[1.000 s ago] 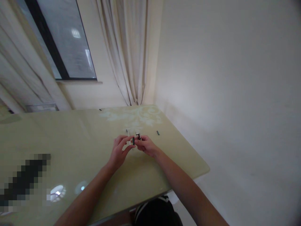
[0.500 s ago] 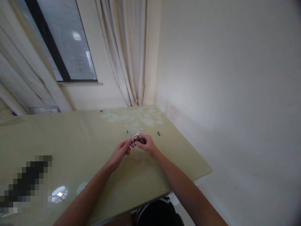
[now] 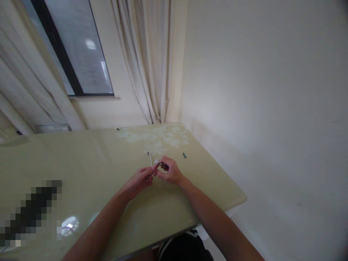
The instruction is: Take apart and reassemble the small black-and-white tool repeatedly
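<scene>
My left hand [image 3: 143, 177] is closed, its thumb and fingers pinched around the lower part of a thin white cable [image 3: 150, 159]. The cable's dark-tipped far end lies on the table. My right hand [image 3: 170, 171] grips a small dark, narrow object [image 3: 164, 166], too small to name. Between the two hands a little white piece [image 3: 156, 161] sticks up; I cannot tell which hand bears it. The fingertips of both hands meet above the table and hide what lies between them.
The glossy pale table [image 3: 206, 188] has a rounded right corner beside the wall. A small dark piece [image 3: 184, 155] lies right of my hands, another [image 3: 117, 129] at the far edge. A pixelated dark shape [image 3: 32, 210] covers the left. Curtains [image 3: 152, 65] hang behind.
My hands have drawn closer together. A dark bit seen earlier at my left fingertips is now hidden, and the dark object in my right hand has tilted a little.
</scene>
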### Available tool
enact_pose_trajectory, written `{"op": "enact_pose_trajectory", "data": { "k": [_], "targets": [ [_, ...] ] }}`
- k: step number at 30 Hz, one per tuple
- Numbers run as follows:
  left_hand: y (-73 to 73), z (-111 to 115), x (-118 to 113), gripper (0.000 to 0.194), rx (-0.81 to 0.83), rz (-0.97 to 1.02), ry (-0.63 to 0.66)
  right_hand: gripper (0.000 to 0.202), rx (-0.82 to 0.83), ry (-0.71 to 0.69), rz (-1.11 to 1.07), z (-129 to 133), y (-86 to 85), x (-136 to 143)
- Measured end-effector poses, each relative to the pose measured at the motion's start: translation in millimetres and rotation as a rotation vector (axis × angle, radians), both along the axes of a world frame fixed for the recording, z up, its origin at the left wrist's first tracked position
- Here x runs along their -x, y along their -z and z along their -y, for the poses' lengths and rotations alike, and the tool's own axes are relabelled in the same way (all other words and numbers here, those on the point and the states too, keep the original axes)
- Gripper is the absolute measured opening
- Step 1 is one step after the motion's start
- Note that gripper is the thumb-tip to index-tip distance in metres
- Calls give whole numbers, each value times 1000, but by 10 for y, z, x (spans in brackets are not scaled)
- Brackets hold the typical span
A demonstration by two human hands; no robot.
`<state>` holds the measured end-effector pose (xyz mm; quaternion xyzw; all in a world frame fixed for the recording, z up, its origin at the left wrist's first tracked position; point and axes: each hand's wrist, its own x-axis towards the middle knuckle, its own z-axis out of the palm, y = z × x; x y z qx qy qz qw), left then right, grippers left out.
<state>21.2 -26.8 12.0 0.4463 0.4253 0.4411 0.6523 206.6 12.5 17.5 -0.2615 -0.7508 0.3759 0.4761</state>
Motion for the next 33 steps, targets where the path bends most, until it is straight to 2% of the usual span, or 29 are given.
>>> {"op": "enact_pose_trajectory", "data": {
  "k": [3, 6, 8, 11, 16, 21, 33],
  "targets": [
    [-25, -9, 28, 48, -43, -27, -45, 16, 28, 22, -19, 19, -36, -5],
    [-55, -32, 73, 54, -183, -120, -190, 21, 65, 47, -65, 12, -66, -9],
    [-72, -52, 105, 57, -289, -186, -271, 32, 81, 37, -72, -3, -64, -9],
    [-83, -73, 137, 56, -384, -214, -321, 40, 83, 10, -23, -18, -39, -3],
    [-69, -74, 137, 52, -422, -172, -287, 40, 70, 19, -21, -9, -18, -2],
    [-54, -55, 129, 53, -424, -162, -234, 39, 137, -15, -52, -6, -19, -12],
    [-100, -26, 179, 54, -413, -211, -150, 45, 141, -88, -29, -42, -23, -37]
  ]
}}
